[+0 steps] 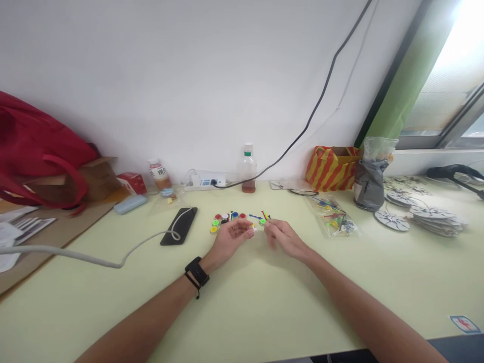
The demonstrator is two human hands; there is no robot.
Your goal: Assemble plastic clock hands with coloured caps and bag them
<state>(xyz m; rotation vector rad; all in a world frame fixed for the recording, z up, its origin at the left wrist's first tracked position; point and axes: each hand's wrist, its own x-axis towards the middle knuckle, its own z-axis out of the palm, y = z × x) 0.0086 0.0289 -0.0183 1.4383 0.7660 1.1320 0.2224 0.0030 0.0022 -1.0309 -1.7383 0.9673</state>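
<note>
Over the middle of the table, my left hand (233, 237) pinches a small white and yellow plastic piece (253, 228) between thumb and fingertips. Just to its right, my right hand (284, 238) is closed, with its lower fingers blurred. What it holds, if anything, is too small to make out. Small round plastic pieces (214, 229) in yellow, green, red, white, black and blue lie behind my left hand. Beyond my right hand are a blue arrow-shaped piece (255, 217), a green round piece (262, 221) and thin red and yellow-green pieces (264, 215).
A black phone (179, 227) with a pale cable lies left. Right are a clear bag of coloured parts (336, 218), a grey bag (368, 184) and stacked discs (434, 219). Bottles (248, 171), a power strip (206, 180) and a striped bag (330, 169) line the wall.
</note>
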